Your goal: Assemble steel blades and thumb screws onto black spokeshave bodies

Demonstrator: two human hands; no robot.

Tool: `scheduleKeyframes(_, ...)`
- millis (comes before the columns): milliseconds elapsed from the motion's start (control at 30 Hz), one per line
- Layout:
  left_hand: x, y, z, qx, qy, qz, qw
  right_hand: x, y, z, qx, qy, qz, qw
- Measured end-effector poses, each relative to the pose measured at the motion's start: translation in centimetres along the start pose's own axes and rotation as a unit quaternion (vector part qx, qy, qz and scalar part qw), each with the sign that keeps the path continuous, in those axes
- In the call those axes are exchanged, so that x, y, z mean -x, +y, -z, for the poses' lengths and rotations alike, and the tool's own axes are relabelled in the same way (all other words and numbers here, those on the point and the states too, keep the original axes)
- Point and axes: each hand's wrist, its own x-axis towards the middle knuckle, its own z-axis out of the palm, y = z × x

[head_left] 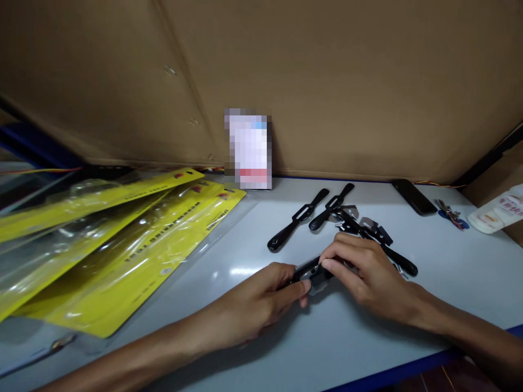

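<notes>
My left hand (265, 302) is closed around one end of a black metal spokeshave (308, 268), held just above the table. My right hand (371, 272) pinches with thumb and forefinger at the middle of the same tool; any small part between those fingertips is hidden. Just beyond lie two black spokeshave bodies (281, 238) with rectangular openings. Another black spokeshave handle (402, 262) sticks out past my right hand. Beside it are small dark metal plates (382, 234) and shiny bits, partly covered by the hand.
Yellow card-backed clear packages (163, 261) fan out at the left. A blurred upright card (249, 149) leans on the cardboard wall (347, 81). On the right are a black phone (414, 197), keys (451, 215) and a white bottle (498, 211) lying on its side.
</notes>
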Motion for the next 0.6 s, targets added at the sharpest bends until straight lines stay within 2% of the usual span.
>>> scheduleKeyframes(67, 0.0, -0.1, -0.1, 0.005, 0.003, -0.005, 1.000, -0.2, 0.0, 0.2, -0.051, 0.024, -0.039, 0.998)
scheduleKeyframes(133, 0.0, -0.3, -0.1, 0.020, 0.012, -0.018, 1.000, -0.5, 0.0, 0.5, -0.144, 0.029, -0.109, 0.983)
scheduleKeyframes(267, -0.3, -0.9, -0.5, 0.057, 0.065, -0.071, 0.994, -0.9, 0.3, 0.5, -0.331, -0.021, -0.221, 0.917)
scheduleKeyframes(367, -0.4, -1.3, -1.0, 0.050, 0.118, -0.111, 0.986, -0.8, 0.5, -0.6, -0.381, -0.007, -0.251, 0.890)
scheduleKeyframes(433, -0.4, -1.5, -1.3, 0.027, 0.143, -0.139, 0.980, -0.7, 0.5, -1.4, -0.375, 0.021, -0.249, 0.893)
scheduleKeyframes(533, -0.4, -1.8, -1.5, -0.001, 0.157, -0.166, 0.973, -0.3, 0.5, -2.4, -0.325, 0.059, -0.222, 0.917)
scheduleKeyframes(600, -0.4, -1.9, -1.5, -0.008, 0.156, -0.170, 0.973, -0.2, 0.5, -2.7, -0.320, 0.058, -0.218, 0.920)
